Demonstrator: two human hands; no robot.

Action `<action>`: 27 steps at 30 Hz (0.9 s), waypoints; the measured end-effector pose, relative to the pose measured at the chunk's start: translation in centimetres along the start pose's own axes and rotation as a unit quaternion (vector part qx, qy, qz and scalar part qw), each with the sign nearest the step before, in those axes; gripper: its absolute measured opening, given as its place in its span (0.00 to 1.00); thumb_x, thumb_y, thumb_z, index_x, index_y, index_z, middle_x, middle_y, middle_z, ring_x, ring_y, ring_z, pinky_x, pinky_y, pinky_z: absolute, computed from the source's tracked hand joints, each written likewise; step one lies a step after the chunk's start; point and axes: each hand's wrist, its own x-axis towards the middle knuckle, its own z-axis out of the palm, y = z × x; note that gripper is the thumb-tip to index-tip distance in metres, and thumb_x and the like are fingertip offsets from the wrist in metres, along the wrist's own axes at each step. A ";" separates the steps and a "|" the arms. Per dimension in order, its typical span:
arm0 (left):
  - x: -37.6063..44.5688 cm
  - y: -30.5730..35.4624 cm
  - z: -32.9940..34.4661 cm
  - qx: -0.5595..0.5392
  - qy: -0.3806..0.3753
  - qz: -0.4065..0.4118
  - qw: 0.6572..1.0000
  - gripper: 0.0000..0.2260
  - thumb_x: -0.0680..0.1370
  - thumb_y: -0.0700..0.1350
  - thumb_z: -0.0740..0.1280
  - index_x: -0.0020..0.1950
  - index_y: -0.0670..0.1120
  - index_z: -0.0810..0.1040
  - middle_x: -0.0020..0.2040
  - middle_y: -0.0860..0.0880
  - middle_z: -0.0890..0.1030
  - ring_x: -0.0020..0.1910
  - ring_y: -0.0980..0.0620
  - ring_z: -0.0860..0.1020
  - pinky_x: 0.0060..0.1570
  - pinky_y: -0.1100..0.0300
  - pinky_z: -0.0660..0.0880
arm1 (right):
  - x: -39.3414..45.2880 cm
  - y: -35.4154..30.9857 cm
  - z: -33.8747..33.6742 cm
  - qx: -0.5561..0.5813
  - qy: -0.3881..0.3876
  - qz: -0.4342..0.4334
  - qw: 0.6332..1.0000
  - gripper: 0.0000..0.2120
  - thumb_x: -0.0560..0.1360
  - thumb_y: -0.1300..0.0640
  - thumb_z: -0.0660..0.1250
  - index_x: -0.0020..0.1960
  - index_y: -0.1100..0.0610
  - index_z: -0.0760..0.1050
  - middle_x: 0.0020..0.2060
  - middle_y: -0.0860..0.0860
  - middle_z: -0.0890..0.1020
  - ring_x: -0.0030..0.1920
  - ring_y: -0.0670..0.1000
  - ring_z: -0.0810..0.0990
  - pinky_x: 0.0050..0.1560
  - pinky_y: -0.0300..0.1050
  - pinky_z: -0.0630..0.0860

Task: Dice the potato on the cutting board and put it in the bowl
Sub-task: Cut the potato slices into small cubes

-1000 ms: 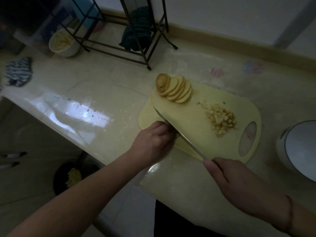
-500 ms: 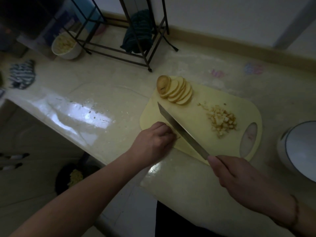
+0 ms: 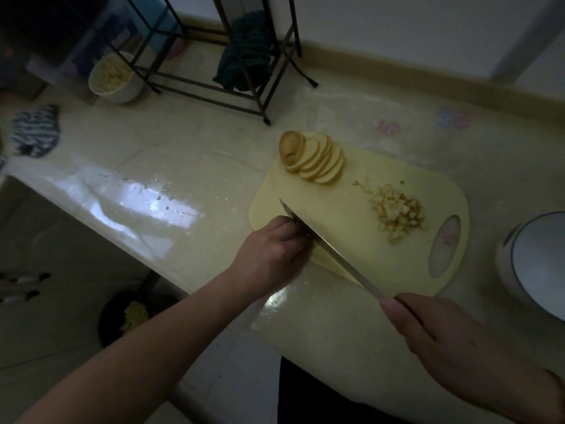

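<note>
A yellow cutting board (image 3: 360,215) lies on the pale counter. A fanned row of potato slices (image 3: 315,160) sits at its far left corner, and a pile of diced potato (image 3: 397,212) lies towards its right end. My left hand (image 3: 272,252) rests with curled fingers on the board's near left corner, over a potato piece that it almost wholly hides. My right hand (image 3: 458,347) grips the handle of a knife (image 3: 324,243), whose blade runs right beside my left fingertips. A white bowl (image 3: 519,276) stands at the right edge.
At the back left stands a black wire rack (image 3: 214,96) with a dark cloth (image 3: 247,56) hanging in it. Next to the rack is a second white bowl (image 3: 122,90) with diced potato in it. A striped cloth (image 3: 36,133) lies far left. The counter's edge runs below my left arm.
Half a second ago the knife was raised with its blade away from my left hand. It has come back down against my left fingertips, as it was one second ago.
</note>
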 end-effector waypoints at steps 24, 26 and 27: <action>0.3 0.5 -0.5 0.016 -0.005 0.014 1.000 0.08 0.79 0.41 0.67 0.46 0.41 0.85 0.41 0.45 0.81 0.43 0.42 0.80 0.36 0.52 0.78 | 3.7 -0.9 -0.1 0.048 -0.037 0.027 0.998 0.29 0.73 0.34 0.47 0.35 0.57 0.69 0.24 0.48 0.73 0.26 0.45 0.71 0.30 0.39 0.65; 0.3 0.7 -0.6 0.014 0.000 0.009 1.000 0.09 0.80 0.42 0.67 0.45 0.41 0.85 0.40 0.45 0.80 0.43 0.42 0.80 0.36 0.52 0.78 | 3.7 -0.8 -0.3 0.090 -0.056 0.050 0.993 0.27 0.75 0.35 0.49 0.35 0.58 0.68 0.22 0.46 0.70 0.23 0.43 0.68 0.26 0.34 0.63; 0.3 0.7 -0.6 0.012 0.003 0.007 1.000 0.09 0.80 0.42 0.67 0.45 0.40 0.85 0.40 0.45 0.80 0.43 0.42 0.80 0.36 0.52 0.78 | 3.6 -0.8 -0.2 0.098 -0.061 0.055 0.992 0.27 0.75 0.36 0.49 0.35 0.57 0.68 0.22 0.46 0.69 0.22 0.43 0.67 0.25 0.32 0.63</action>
